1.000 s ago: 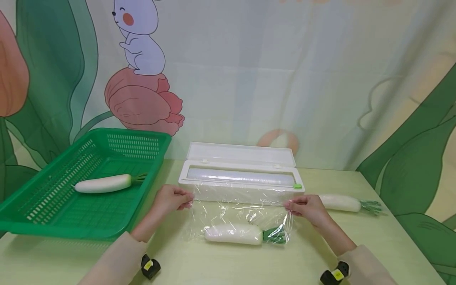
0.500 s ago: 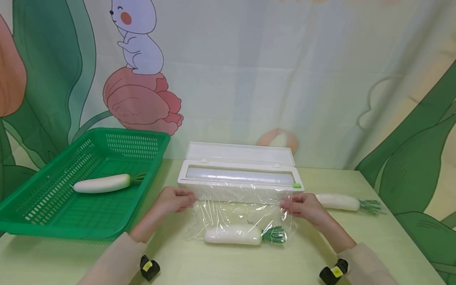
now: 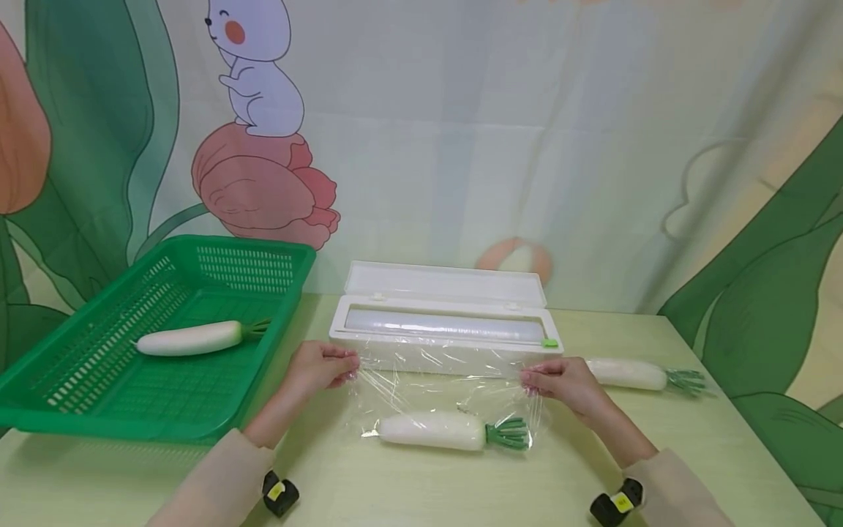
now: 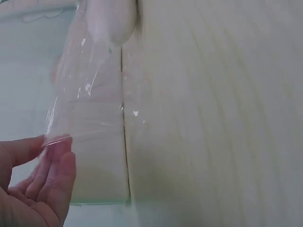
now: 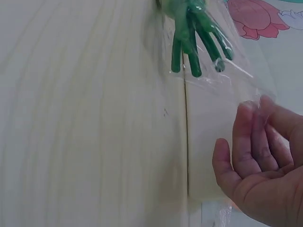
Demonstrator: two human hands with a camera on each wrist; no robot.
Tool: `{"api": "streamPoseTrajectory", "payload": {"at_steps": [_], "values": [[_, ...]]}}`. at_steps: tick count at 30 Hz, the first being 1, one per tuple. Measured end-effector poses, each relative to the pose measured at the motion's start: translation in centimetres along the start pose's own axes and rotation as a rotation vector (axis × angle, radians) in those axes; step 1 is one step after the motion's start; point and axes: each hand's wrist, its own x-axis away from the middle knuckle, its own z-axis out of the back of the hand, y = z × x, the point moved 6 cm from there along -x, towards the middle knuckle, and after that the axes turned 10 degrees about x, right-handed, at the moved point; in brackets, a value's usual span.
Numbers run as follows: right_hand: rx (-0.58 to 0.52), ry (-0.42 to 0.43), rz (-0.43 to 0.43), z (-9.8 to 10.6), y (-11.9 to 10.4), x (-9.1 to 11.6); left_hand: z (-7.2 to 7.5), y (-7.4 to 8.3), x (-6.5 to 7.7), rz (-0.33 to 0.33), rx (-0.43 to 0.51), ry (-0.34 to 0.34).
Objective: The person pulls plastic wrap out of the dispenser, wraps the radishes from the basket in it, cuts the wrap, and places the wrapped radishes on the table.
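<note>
Clear plastic wrap (image 3: pixel 421 391) stretches between both hands, in front of a white wrap dispenser (image 3: pixel 448 360) whose lid is up. A white radish (image 3: pixel 431 430) with green stalks lies on the table, the film draped over it. My left hand (image 3: pixel 323 366) pinches the film's left edge between thumb and fingers, as the left wrist view also shows. At the film's right edge my right hand (image 3: pixel 560 379) pinches it the same way; its fingertips (image 5: pixel 245 109) touch the film in the right wrist view. Inside the dispenser the wrap roll (image 3: pixel 444 324) is visible.
On the left stands a green basket (image 3: pixel 151 432) with one radish (image 3: pixel 191 340) in it. Another radish (image 3: pixel 628 374) lies behind my right hand. A green slider (image 3: pixel 549 342) sits at the dispenser's right end. A printed curtain (image 3: pixel 421 146) hangs behind the table.
Both hands keep hold of the film and stay nearly in place. The creases in the film have shifted slightly, while the radish and dispenser have not moved.
</note>
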Motion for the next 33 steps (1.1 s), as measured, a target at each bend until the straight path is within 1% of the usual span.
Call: {"api": "streamPoseTrajectory", "payload": {"at_steps": [4, 8, 11, 13, 15, 17, 19, 21, 22, 25, 29, 31, 33], "values": [[0.026, -0.015, -0.008, 0.9, 0.1, 0.5, 0.3, 0.5, 0.4, -0.068, -0.07, 0.031], [0.119, 0.024, -0.024, 2.5, 0.1, 0.9, 0.6, 1.4, 1.1, -0.143, -0.086, 0.093], [0.231, 0.111, -0.025, 4.1, 0.0, 1.1, 0.3, 2.5, 1.7, -0.212, -0.088, 0.114], [0.29, 0.191, -0.004, 5.1, -0.2, 1.2, -0.4, 3.4, 2.0, -0.267, -0.088, 0.104], [0.319, 0.281, 0.018, 6.0, -0.3, 1.2, -1.4, 4.3, 2.1, -0.312, -0.09, 0.083], [0.352, 0.333, 0.063, 6.5, -0.4, 1.0, -2.6, 5.2, 2.1, -0.349, -0.082, 0.055], [0.378, 0.346, 0.103, 6.7, -0.3, 0.7, -4.0, 6.1, 1.9, -0.386, -0.075, 0.026], [0.398, 0.329, 0.137, 6.7, -0.1, 0.2, -5.6, 6.9, 1.7, -0.421, -0.078, -0.013], [0.413, 0.307, 0.16, 6.6, -0.1, -0.1, -6.5, 7.3, 1.6, -0.436, -0.075, -0.037], [0.403, 0.271, 0.184, 6.3, 0.0, -0.6, -9.5, 8.5, 1.1, -0.475, -0.077, -0.108], [0.391, 0.242, 0.199, 6.1, -0.1, -1.1, -13.6, 9.7, 0.4, -0.49, -0.107, -0.192], [0.387, 0.236, 0.207, 6.1, -0.1, -1.4, -15.6, 10.0, 0.0, -0.48, -0.135, -0.229], [0.395, 0.227, 0.216, 6.0, -0.1, -1.6, -17.5, 10.1, -0.3, -0.482, -0.175, -0.249]]}}
